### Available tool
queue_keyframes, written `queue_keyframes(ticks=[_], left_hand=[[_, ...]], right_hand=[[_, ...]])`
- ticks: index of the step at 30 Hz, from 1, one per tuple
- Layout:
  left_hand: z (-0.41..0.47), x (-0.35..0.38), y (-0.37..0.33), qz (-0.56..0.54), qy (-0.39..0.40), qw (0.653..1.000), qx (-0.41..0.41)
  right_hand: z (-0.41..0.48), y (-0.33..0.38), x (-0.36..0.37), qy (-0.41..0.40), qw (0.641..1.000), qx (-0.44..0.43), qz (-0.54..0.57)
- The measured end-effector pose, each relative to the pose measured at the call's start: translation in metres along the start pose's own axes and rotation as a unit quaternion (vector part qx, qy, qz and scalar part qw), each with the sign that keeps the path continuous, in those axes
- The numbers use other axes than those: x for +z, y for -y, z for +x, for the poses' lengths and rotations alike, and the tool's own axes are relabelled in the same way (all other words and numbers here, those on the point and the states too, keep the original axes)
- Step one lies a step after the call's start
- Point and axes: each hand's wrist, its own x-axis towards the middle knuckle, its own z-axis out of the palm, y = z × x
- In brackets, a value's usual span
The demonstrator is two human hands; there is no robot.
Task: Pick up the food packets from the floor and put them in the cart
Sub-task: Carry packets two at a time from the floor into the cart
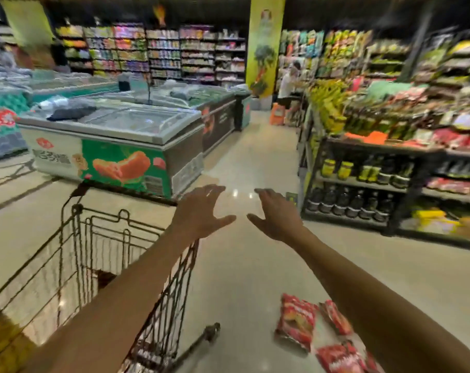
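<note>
Packets of food (297,321) in red wrappers lie scattered on the pale floor (244,265) at the lower right of the frame, just beside the wire cart (99,238) at lower left and outside it. Both bare arms reach forward above them. The left hand (201,211) hangs past the cart's right rim, fingers spread, holding nothing. The right hand (277,214) mirrors it close by, fingers straight, also empty. The right forearm covers part of the packets. A chest freezer (115,146) stands ahead at centre left, stocked shelves (390,168) fill the right, and a person (287,82) stands far up the aisle.
</note>
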Motion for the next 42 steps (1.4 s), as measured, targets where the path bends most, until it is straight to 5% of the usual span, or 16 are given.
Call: queue_keyframes(ticks=[9, 18, 33, 42], left_hand=[[0.085, 0.106, -0.213, -0.032, 0.081, 0.985, 0.147], [0.142, 0.237, -0.300, -0.060, 0.195, 0.968, 0.149], [0.224, 0.619, -0.300, -0.117, 0.442, 0.889, -0.033], [0.159, 0.873, -0.235, -0.080, 0.472, 0.870, -0.121]], right_hand=[[-0.113, -0.235, -0.037, 0.006, 0.977, 0.207, -0.056], [-0.162, -0.379, 0.012, 0.073, 0.935, 0.342, -0.053], [-0.144, -0.554, 0.328, 0.286, 0.834, 0.466, 0.074], [-0.211, -0.619, 0.572, 0.372, 0.761, 0.515, 0.132]])
